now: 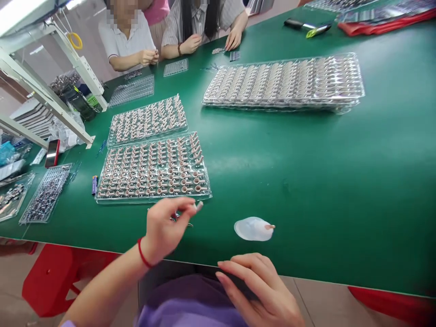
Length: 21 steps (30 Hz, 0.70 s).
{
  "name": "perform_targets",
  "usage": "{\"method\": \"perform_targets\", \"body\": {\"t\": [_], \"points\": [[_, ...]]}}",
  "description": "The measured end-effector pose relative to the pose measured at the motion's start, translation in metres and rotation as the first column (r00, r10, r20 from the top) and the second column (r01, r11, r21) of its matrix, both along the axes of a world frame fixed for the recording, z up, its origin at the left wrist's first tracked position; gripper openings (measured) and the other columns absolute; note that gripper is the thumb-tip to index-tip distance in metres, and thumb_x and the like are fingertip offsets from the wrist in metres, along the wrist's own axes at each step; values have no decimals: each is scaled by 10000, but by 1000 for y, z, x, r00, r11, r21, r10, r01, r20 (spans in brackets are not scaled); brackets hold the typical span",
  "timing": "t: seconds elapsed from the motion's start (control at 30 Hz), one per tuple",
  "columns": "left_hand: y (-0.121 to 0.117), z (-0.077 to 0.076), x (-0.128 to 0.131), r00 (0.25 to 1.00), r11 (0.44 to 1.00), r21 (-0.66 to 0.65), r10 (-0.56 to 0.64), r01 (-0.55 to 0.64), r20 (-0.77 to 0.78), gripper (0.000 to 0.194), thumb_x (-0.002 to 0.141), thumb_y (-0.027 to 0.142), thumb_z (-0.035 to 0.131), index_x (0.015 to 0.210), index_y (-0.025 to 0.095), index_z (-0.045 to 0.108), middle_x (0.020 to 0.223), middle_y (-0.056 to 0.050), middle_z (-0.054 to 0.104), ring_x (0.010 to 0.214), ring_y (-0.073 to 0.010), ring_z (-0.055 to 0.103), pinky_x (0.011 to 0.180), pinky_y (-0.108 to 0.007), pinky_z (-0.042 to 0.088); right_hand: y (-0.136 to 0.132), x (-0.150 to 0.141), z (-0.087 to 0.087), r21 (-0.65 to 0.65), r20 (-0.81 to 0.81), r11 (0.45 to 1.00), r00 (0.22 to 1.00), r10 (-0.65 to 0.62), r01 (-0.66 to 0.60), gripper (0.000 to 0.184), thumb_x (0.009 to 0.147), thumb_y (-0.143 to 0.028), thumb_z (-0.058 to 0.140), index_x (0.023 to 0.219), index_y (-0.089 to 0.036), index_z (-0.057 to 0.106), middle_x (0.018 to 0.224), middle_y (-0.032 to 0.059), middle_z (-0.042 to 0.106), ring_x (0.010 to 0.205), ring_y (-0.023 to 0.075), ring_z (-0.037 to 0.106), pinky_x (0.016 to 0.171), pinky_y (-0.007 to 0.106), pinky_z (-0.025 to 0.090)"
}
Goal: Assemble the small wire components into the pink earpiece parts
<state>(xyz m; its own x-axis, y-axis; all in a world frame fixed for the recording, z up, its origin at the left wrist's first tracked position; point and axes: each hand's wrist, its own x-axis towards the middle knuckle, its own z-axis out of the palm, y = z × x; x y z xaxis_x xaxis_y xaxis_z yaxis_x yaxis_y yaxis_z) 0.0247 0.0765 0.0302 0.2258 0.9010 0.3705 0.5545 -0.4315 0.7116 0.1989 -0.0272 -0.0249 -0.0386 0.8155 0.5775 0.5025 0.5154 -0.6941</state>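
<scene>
My left hand (166, 229), with a red string on its wrist, hovers just over the near edge of the green table (306, 181) and pinches a small pale part (198, 206) between thumb and fingertips. It is right in front of a clear tray (153, 170) filled with rows of small pinkish parts. A few thin metal pieces (177, 220) lie under the hand. My right hand (262, 290) rests near my lap below the table edge, fingers stretched out and slightly curled, holding nothing I can see. A small clear dish (254, 228) sits between the hands.
A second filled tray (148, 120) lies behind the first, and a stack of long trays (284, 84) at the right. Trays of dark parts (46, 193) sit at the left, beside a phone (52, 153). Two other people (163, 32) work at the far edge. A red stool (51, 277) stands below.
</scene>
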Motion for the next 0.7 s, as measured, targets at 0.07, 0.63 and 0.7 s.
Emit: {"method": "perform_targets", "body": {"t": [0.07, 0.63, 0.7], "points": [[39, 2, 9, 997, 1000, 3, 18, -18, -70, 146, 820, 174, 705, 957, 228, 701, 771, 10, 762, 667, -129, 689, 629, -224, 522, -1, 3, -3, 43, 2, 999, 1000, -19, 19, 110, 856, -112, 628, 941, -176, 656, 769, 44, 635, 677, 154, 579, 620, 294, 487], [115, -8, 33, 849, 996, -82, -27, -20, -527, 116, 879, 279, 616, 926, 238, 713, 875, 10, 775, 806, -177, 692, 697, -260, 471, 12, 34, -16, 17, -97, 939, 935, -341, 344, 255, 818, -287, 723, 982, -223, 539, 912, 56, 574, 805, 204, 591, 683, 340, 502], [114, -9, 30, 836, 997, -75, -49, 10, -547, 141, 893, 293, 593, 937, 238, 716, 873, -2, 768, 799, -179, 680, 699, -263, 472, 21, 37, -15, -53, -67, 919, 917, -393, 390, 408, 803, -429, 720, 1090, -213, 529, 1055, 110, 594, 919, 257, 602, 712, 381, 510]]}}
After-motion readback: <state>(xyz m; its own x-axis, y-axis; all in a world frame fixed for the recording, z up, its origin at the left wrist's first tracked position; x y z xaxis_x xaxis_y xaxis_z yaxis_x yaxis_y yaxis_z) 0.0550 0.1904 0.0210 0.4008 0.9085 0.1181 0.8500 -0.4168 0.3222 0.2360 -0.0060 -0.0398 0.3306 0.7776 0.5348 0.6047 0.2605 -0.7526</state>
